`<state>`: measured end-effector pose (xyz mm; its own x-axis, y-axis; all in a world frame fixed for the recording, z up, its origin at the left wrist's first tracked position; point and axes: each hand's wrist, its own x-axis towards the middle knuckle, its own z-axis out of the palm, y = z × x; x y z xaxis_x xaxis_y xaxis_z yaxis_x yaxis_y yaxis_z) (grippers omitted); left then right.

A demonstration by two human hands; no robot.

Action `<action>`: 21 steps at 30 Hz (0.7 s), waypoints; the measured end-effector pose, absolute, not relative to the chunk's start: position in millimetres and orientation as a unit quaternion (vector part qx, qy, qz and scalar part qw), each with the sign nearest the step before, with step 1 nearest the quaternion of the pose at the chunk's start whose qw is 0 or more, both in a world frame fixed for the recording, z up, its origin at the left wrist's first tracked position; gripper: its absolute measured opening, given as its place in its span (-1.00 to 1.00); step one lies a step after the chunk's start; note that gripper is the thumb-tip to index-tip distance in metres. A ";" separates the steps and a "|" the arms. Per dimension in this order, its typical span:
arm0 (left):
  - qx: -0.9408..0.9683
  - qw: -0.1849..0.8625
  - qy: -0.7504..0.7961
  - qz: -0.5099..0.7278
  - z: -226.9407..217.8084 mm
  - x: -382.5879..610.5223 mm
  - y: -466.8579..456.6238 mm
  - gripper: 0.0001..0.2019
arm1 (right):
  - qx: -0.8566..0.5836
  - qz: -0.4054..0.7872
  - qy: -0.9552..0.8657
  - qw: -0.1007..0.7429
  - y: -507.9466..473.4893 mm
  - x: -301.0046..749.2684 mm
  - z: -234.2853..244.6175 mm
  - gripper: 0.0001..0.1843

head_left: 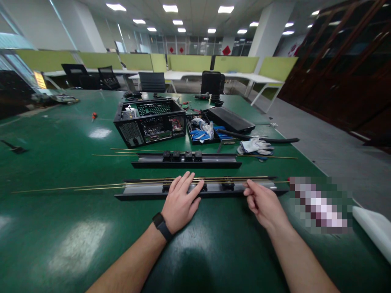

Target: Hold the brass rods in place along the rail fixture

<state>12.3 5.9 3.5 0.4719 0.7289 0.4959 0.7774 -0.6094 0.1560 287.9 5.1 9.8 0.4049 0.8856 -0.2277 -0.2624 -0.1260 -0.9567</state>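
In front of me lies a long black-edged channel (140,197) with a grey inner face. Thin brass-coloured rods (91,188) run along it and stick out past its left end. My left hand (181,201) rests palm down across the channel, fingers stretched over the rods, with a watch (161,226) on its wrist. Further right, my right hand (264,203) has its thumb and forefinger pinched at a rod, above the channel's front edge. Between the hands sits a small black block (228,183) under the rods; other blocks are partly hidden by my left hand.
Behind lies a second channel (186,165) with several black blocks and rods. Beyond it stand an open computer case (131,134), a tray with gloves (201,131) and a black panel (230,119). More gloves (255,145) lie right. A pixelated patch covers something at right.
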 end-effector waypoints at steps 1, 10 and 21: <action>-0.856 0.046 -0.439 -0.268 3.1 12.2 6.0 -0.49 | -0.588 0.459 -0.248 0.619 6.5 291.9 9.7 -0.59; -0.856 0.044 -0.440 -0.267 2.1 11.6 5.4 -0.49 | -0.603 0.449 -0.227 0.619 7.7 296.2 8.9 -0.62; -0.856 0.049 -0.439 -0.268 1.4 12.2 6.1 -0.49 | -0.618 0.361 -0.182 0.674 13.1 314.4 9.4 -0.65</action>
